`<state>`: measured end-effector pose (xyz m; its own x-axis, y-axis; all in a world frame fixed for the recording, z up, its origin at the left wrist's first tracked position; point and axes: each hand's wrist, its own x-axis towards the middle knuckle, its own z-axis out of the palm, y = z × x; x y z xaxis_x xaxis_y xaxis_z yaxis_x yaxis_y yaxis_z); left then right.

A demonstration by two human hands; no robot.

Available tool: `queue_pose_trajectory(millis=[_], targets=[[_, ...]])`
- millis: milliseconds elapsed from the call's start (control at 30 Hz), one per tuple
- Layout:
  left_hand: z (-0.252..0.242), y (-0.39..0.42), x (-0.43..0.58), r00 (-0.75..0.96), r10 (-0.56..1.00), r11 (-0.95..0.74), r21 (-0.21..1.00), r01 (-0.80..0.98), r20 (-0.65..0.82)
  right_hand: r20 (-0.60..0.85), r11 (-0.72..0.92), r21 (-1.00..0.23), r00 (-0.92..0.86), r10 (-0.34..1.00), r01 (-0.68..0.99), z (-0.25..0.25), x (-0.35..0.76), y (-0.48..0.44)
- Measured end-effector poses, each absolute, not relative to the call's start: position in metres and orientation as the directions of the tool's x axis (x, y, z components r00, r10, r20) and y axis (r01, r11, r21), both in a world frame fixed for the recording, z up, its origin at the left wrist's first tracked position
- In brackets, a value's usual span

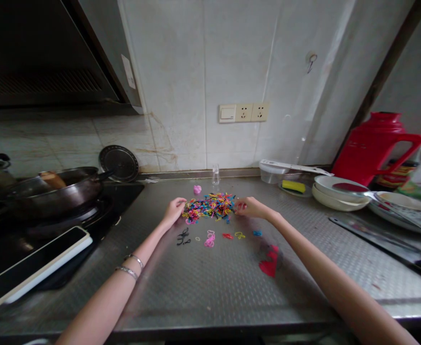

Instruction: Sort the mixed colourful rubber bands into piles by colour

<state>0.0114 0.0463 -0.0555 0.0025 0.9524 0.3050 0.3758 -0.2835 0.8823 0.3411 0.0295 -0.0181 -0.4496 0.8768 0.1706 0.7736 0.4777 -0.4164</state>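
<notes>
A heap of small rubber bands in many colours (210, 207) lies on the steel counter (213, 282). My left hand (173, 210) rests at the heap's left edge with fingers curled against it. My right hand (249, 207) touches the right edge, fingers bent into the bands. What either hand pinches is too small to make out. In front of the heap lie small sorted clusters: black (183, 237), yellow (198, 238), pink (209, 239), red (227, 235), another yellow (239, 235) and blue (256, 233). A small pink piece (197, 189) lies behind the heap.
A wok (52, 189) sits on the stove at the left, a phone (30, 268) in front of it. A small glass (215, 175) stands by the wall. Bowls (335, 191), a sponge (293, 186), a red thermos jug (375, 146) and a knife (382, 244) crowd the right.
</notes>
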Motion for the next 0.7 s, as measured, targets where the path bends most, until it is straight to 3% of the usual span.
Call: queue_pose_trajectory(millis=[400,700], targets=[[-0.054,0.044,0.015,-0.009,0.957,-0.262,0.875,0.406,0.291,0.240,0.537,-0.459,-0.483,0.842,0.708,-0.032,0.343,0.032],[-0.055,0.045,0.016,-0.009,0.957,-0.253,0.849,0.464,0.291,0.262,0.482,-0.544,-0.407,0.875,0.687,-0.038,0.353,0.039]])
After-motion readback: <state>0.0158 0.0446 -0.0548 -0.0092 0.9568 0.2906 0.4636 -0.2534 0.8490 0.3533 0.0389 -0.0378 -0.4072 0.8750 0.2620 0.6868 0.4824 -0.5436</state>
